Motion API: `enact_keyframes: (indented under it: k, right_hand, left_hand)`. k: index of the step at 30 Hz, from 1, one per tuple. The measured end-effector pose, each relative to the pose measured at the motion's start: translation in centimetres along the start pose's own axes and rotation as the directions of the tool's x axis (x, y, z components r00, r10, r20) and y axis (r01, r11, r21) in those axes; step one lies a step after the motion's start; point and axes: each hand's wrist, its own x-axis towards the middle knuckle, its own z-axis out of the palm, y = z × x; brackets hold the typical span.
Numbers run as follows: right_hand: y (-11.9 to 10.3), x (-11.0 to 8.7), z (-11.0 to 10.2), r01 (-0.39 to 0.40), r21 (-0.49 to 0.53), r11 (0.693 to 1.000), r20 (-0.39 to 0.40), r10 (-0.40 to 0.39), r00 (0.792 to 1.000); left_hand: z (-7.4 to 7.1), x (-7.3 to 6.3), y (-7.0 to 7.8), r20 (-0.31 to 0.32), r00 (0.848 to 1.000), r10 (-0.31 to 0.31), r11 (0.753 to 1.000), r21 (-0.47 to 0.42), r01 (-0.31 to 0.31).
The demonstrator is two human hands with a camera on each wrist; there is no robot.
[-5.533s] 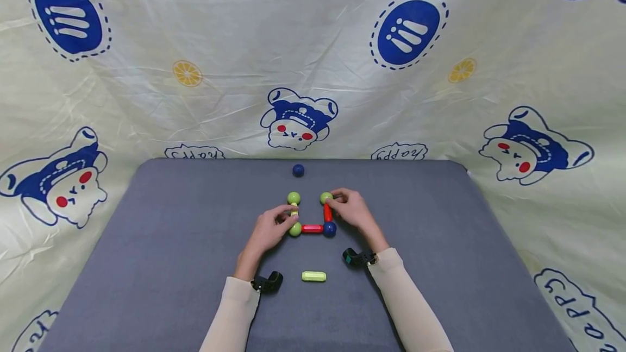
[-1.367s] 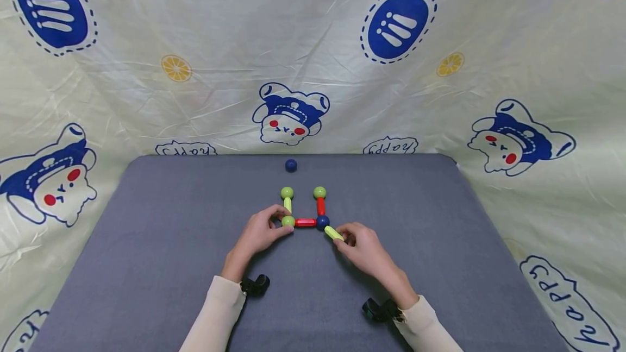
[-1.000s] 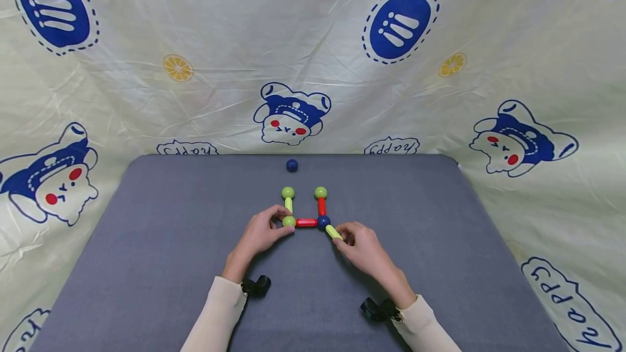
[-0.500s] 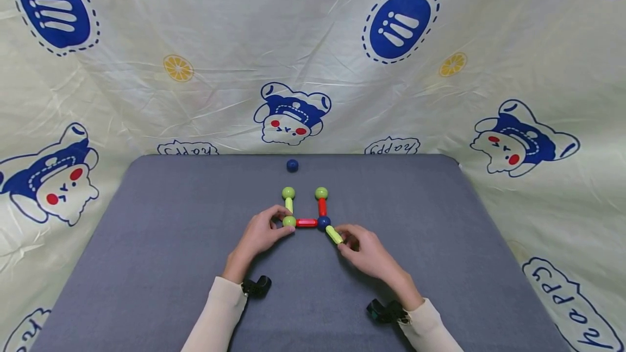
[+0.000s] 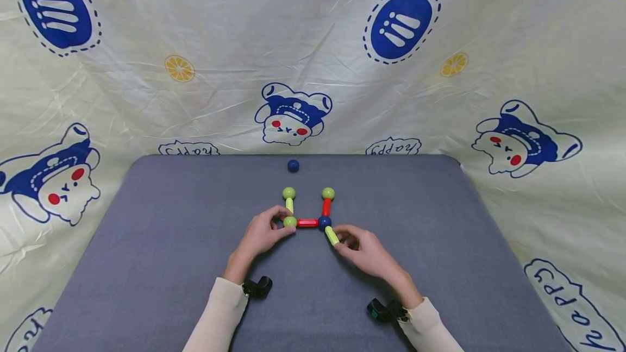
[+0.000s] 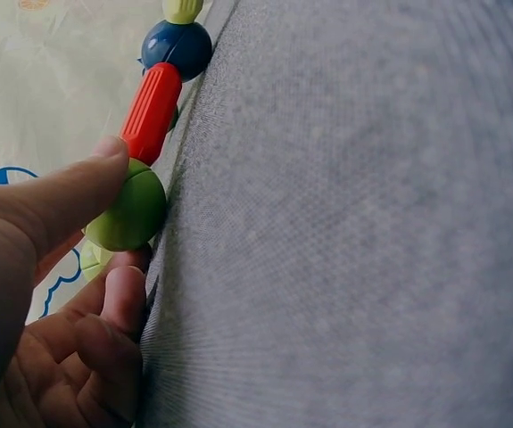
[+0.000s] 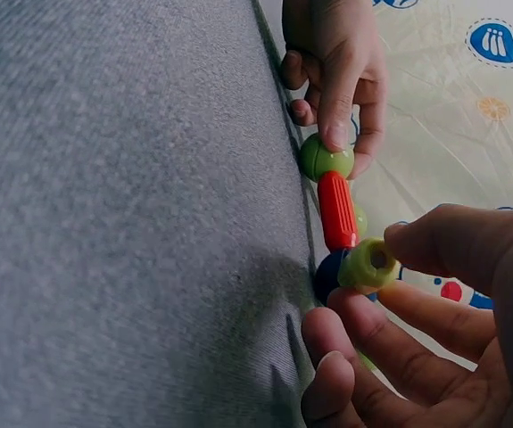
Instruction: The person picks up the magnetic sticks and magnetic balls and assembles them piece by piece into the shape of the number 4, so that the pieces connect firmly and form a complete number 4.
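Note:
A U-shaped chain of toy balls and rods lies on the grey table. My left hand (image 5: 263, 231) grips the near-left green ball (image 5: 290, 222) between thumb and fingers. From that ball a yellow-green rod (image 5: 289, 204) leads to a far green ball (image 5: 289, 193), and a red rod (image 5: 307, 223) leads to a blue ball (image 5: 325, 222). A second red rod (image 5: 326, 208) joins the blue ball to another green ball (image 5: 328, 194). My right hand (image 5: 364, 250) pinches a loose-ended yellow-green rod (image 5: 332, 236), its other end touching the blue ball; the right wrist view shows a hole in its near end.
A separate blue ball (image 5: 293, 165) lies near the far edge of the grey table (image 5: 195, 205). Behind the table hangs a printed cream sheet (image 5: 225, 69). A black wrist camera sits on each wrist.
The yellow-green rod, earlier lying near the front, is now in my right hand against the blue ball. Lately it has swung toward me, and the right-hand red rod and its green ball have tilted right.

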Motion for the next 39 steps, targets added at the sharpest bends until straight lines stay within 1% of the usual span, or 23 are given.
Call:
enact_keyframes:
  k: [4,7,11,17,25,29,35,39]
  right_hand:
    - [0.0,0.2,0.2,-0.023,-0.002,1.0,0.003,0.023,1.0]
    - [-0.1,0.3,0.3,-0.025,-0.001,1.0,0.008,0.025,1.0]
    - [-0.2,0.5,0.5,-0.004,0.005,1.0,0.005,0.004,1.0]
    - [-0.3,0.6,0.9,0.006,0.009,1.0,0.001,-0.006,1.0]
    - [-0.3,0.8,1.2,0.032,-0.002,0.999,-0.002,-0.032,0.999]
    - [-0.2,0.9,1.0,0.015,0.012,1.0,-0.004,-0.015,1.0]
    - [0.4,2.2,0.6,-0.021,0.007,1.0,-0.069,0.022,0.997]
    - [0.8,3.3,0.4,-0.032,0.004,0.999,-0.078,0.033,0.996]
  left_hand:
    - [0.1,0.0,0.0,-0.001,1.0,0.003,1.0,0.0,-0.003]
    - [0.1,0.0,0.0,-0.001,1.0,0.005,1.0,-0.001,-0.005]
    - [0.1,-0.1,-0.1,-0.002,1.0,0.003,1.0,0.0,-0.003]
    - [0.1,-0.1,0.0,-0.002,1.0,-0.001,1.0,0.001,0.001]
    - [0.1,0.0,-0.1,-0.007,1.0,0.009,1.0,0.001,-0.009]
    - [0.1,-0.1,-0.1,-0.006,1.0,0.009,1.0,0.005,-0.009]
    - [0.1,0.0,-0.1,0.0,1.0,0.008,1.0,0.011,-0.008]
    - [0.1,0.1,-0.1,0.004,1.0,0.006,1.0,0.02,-0.007]
